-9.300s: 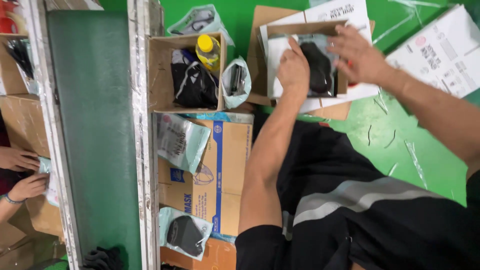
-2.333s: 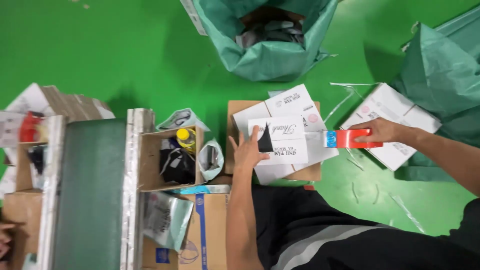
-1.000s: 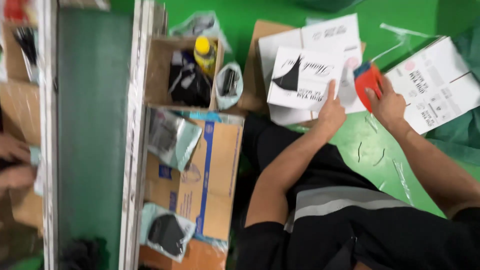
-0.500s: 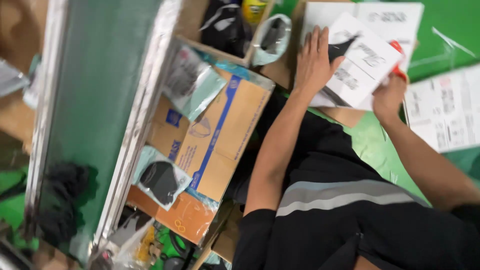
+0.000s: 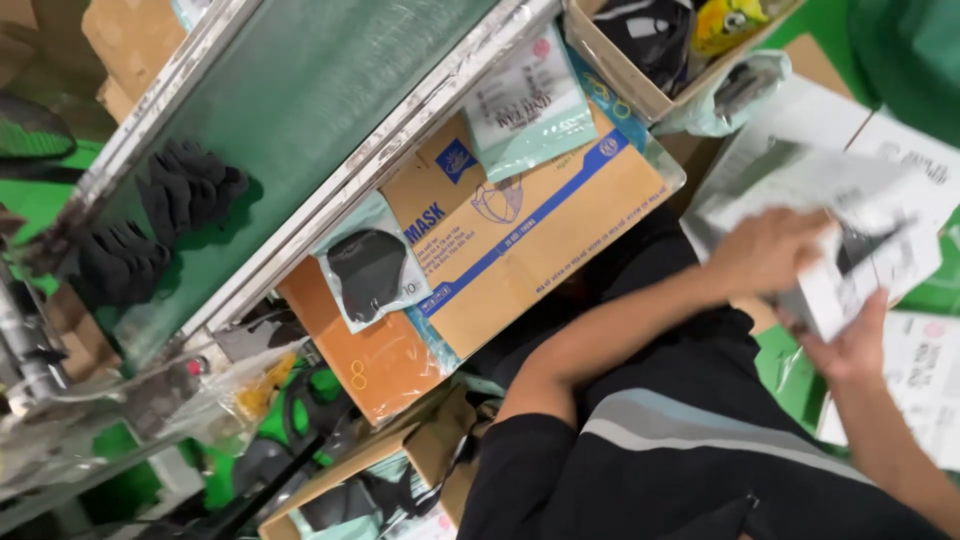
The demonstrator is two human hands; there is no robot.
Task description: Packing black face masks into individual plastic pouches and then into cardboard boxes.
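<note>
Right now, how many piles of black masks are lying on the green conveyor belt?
2: one pile of black masks mid-belt, and another pile just below-left of it, nearer the belt's end. More may lie beyond the frame.

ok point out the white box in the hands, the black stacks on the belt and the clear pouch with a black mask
white box [image 5: 845,275], head view, on its blurred side between the hands
black stacks [image 5: 185,190], head view, middle of the upper stack
clear pouch [image 5: 368,270], head view, on the black mask inside
</note>
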